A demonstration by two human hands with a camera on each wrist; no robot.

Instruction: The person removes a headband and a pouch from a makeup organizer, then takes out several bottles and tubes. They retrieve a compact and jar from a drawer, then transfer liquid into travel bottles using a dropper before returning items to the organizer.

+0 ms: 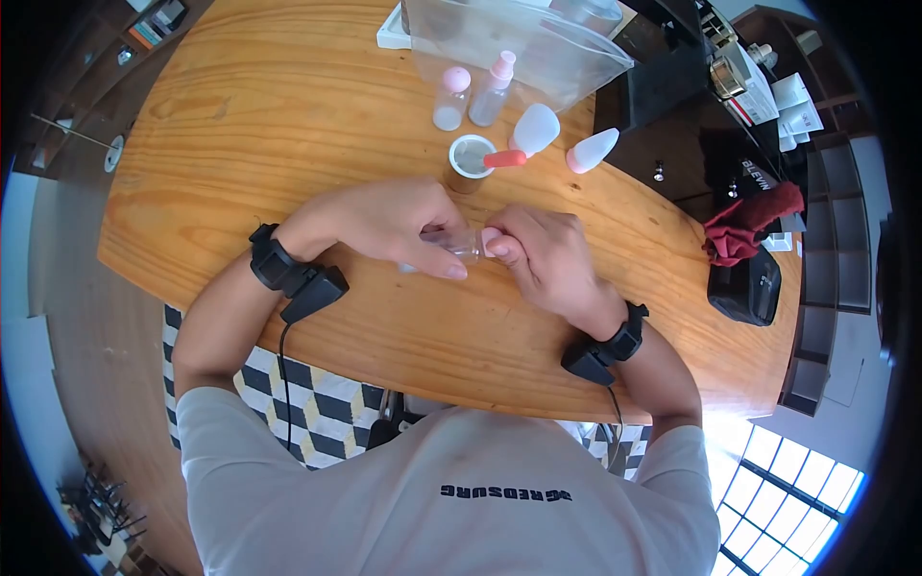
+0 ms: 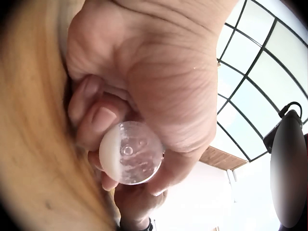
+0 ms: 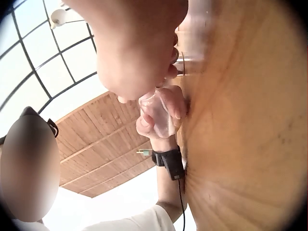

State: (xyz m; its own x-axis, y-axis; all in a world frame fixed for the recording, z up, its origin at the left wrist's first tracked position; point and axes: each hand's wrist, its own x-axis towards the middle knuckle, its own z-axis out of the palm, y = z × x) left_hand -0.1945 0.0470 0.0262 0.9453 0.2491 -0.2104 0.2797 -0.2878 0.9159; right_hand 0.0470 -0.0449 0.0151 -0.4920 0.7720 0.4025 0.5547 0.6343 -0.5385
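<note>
Over the near part of the wooden table, my left hand (image 1: 399, 221) grips a small clear bottle (image 1: 467, 246) lying on its side. The left wrist view looks at the round base of this clear bottle (image 2: 139, 151), where milky white liquid is pooled along one side. My right hand (image 1: 549, 257) pinches the pale pink cap (image 1: 491, 242) at the bottle's other end between thumb and fingers. Much of the bottle is hidden by the left fingers and thumb. In the right wrist view, the left hand (image 3: 174, 102) wraps around the bottle beyond the right palm.
Just beyond the hands stands an open white-rimmed jar (image 1: 471, 156) with a coral spatula (image 1: 505, 158) across its rim. Behind are a pink-capped bottle (image 1: 449, 104), a spray bottle (image 1: 491, 93), two white squeeze bottles (image 1: 535, 129) and a translucent pouch (image 1: 509, 43). A red cloth (image 1: 749, 223) lies right.
</note>
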